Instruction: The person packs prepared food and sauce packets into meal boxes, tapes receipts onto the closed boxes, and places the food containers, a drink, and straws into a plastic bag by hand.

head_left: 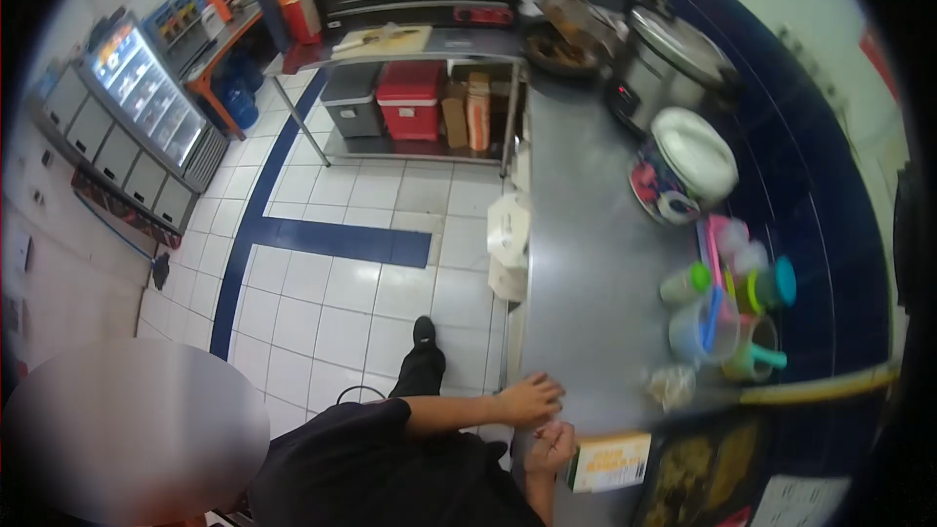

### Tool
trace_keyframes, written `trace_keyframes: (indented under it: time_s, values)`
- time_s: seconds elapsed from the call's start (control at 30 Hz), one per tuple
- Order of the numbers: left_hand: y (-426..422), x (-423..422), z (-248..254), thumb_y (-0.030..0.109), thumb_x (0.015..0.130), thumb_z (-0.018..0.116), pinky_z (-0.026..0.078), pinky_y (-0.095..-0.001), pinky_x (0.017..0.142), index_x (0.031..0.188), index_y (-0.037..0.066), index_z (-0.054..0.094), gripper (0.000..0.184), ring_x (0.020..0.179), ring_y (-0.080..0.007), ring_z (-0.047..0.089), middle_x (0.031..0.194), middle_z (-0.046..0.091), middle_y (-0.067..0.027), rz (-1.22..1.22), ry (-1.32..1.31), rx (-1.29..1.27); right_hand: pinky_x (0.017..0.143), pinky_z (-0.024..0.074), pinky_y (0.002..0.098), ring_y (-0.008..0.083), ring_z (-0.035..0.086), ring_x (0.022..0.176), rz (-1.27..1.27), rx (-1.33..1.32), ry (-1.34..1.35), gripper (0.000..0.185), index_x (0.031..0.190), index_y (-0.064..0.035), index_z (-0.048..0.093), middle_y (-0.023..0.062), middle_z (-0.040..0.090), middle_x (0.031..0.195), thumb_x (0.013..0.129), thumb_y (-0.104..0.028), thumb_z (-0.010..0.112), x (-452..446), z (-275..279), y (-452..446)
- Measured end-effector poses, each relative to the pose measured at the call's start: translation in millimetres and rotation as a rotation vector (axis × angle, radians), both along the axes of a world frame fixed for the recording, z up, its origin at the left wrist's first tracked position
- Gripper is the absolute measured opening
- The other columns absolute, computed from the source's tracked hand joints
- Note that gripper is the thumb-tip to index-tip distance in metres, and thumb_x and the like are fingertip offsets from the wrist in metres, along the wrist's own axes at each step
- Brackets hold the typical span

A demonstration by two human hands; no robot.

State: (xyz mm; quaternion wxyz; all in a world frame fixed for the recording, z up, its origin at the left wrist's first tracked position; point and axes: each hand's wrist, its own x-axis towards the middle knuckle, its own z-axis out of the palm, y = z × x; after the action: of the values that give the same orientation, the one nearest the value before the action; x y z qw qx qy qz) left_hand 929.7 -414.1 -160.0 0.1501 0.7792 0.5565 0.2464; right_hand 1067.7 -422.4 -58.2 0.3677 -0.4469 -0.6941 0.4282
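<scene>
My left hand reaches in from the left and rests at the counter's near edge, its fingers loosely stretched out and holding nothing visible. Just below it my right hand has its fingers curled together; whatever they may hold does not show. The two hands are close together. Right beside my right hand lies a small white carton with orange lettering and a barcode. A crumpled clear plastic bag sits farther right on the steel counter.
Squeeze bottles and plastic jugs stand along the blue tiled wall. Beyond are a white tub, a large cooker and a wok. Dark trays lie lower right. Coolers fill a far shelf. A blurred oval covers the lower left.
</scene>
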Motion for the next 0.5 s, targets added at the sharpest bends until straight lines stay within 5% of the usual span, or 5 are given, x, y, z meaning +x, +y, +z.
trace_keyframes:
  time_s: [0.07,0.13,0.23,0.33,0.5]
  values:
    - [-5.9,-63.6,4.0,0.033,0.09,0.066,0.039,-0.0523,0.104,0.108,0.01,0.065,0.03,0.124,-0.0344,0.052,0.127,0.057,-0.0172,0.006,-0.007,0.03,0.067,0.0519,0.0328,0.0179,0.061,0.071,0.063,-0.04,0.019,0.025,0.099,0.004,0.054,0.012,0.064,0.082,0.102,-0.02,0.05,-62.1,-14.7,23.3]
    - [-11.2,-136.5,26.7,0.032,0.091,0.066,0.046,-0.0449,0.097,0.103,0.009,0.068,0.026,0.113,-0.0338,0.058,0.119,0.063,-0.0172,0.34,-0.605,-0.33,0.077,0.0537,0.0389,0.027,0.065,0.084,0.039,0.061,0.035,0.027,0.108,0.0055,0.056,0.0173,0.065,0.097,0.101,-0.02,0.052,-151.2,-6.7,39.0]
    - [-7.0,-251.4,25.7,0.05,0.102,0.046,0.049,-0.0398,0.093,0.123,0.008,0.064,0.05,0.108,-0.0274,0.063,0.116,0.069,-0.01,0.803,-1.588,-0.822,0.109,0.0368,0.0482,0.0391,0.05,0.129,0.382,0.353,-0.05,0.055,0.136,0.0048,0.047,0.0285,0.05,0.139,0.101,-0.038,0.049,-295.7,22.6,45.4]
    - [-19.5,-367.5,100.8,0.052,0.101,0.045,0.043,-0.0428,0.101,0.131,0.007,0.058,0.055,0.119,-0.0308,0.055,0.129,0.06,-0.0121,0.784,-1.579,-0.569,0.119,0.0211,0.0509,0.0418,0.032,0.145,0.684,0.437,-0.074,0.073,0.149,0.0049,0.033,0.029,0.034,0.155,0.102,-0.052,0.036,-416.2,-20.0,52.1]
    - [11.2,-526.0,193.3,0.056,0.1,0.043,0.03,-0.0488,0.116,0.147,0.006,0.045,0.069,0.142,-0.0377,0.038,0.154,0.041,-0.0164,0.578,-1.45,-0.042,0.122,0.0034,0.0542,0.0377,0.01,0.154,0.852,-0.789,0.188,0.096,0.159,-0.0026,0.009,0.0228,0.013,0.165,0.097,-0.074,0.027,-579.0,-61.3,100.9]
